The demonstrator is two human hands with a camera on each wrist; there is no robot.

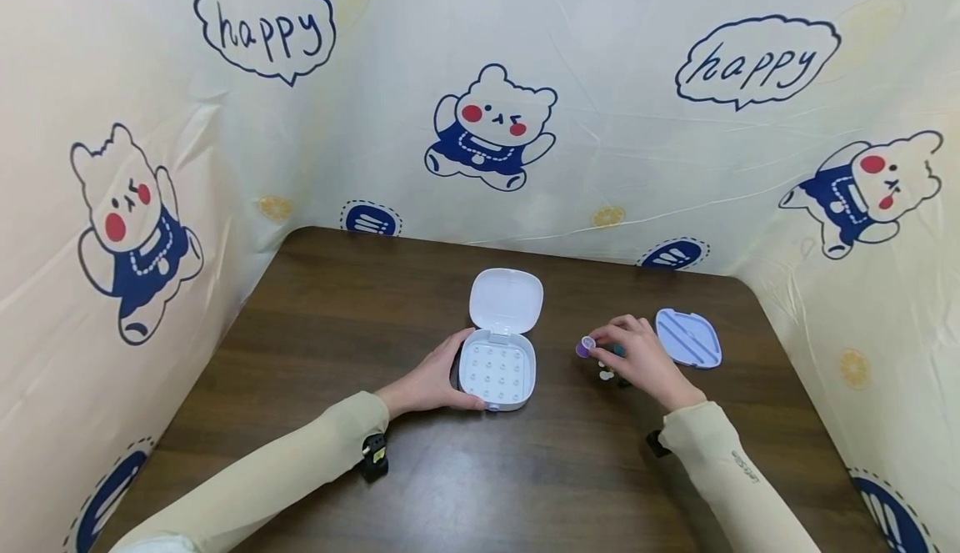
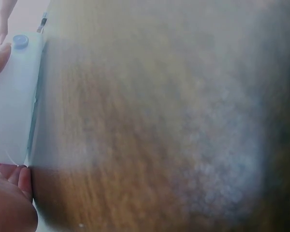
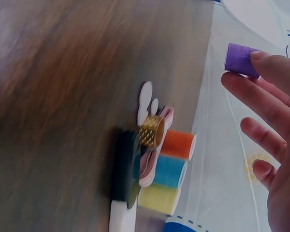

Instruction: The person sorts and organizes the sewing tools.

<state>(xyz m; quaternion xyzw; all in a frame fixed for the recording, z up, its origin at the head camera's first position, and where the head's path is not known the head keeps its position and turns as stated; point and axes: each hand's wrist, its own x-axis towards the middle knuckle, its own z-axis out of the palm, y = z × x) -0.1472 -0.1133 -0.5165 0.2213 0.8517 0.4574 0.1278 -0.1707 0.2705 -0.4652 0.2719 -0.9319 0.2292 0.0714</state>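
A white sewing box (image 1: 497,404) with small pegs inside stands on the table, its lid (image 1: 506,299) swung back. My left hand (image 1: 429,379) grips the box's left side, thumb at the front near the latch. Over to the right, my right hand (image 1: 641,359) pinches a purple thread spool (image 3: 240,59) between thumb and fingers, raised above the table. Below that hand lie an orange spool (image 3: 178,144), a blue spool (image 3: 170,170), a yellow spool (image 3: 158,198) and a gold thimble (image 3: 151,131). In the head view the right hand hides most of these.
A lavender tray insert (image 1: 688,338) with diagonal grooves lies beyond the right hand. Beside the spools are a white flat piece (image 3: 144,101), a pink folded strip (image 3: 149,166) and a dark object (image 3: 123,169). Printed cloth (image 1: 600,144) walls off the table's back and sides.
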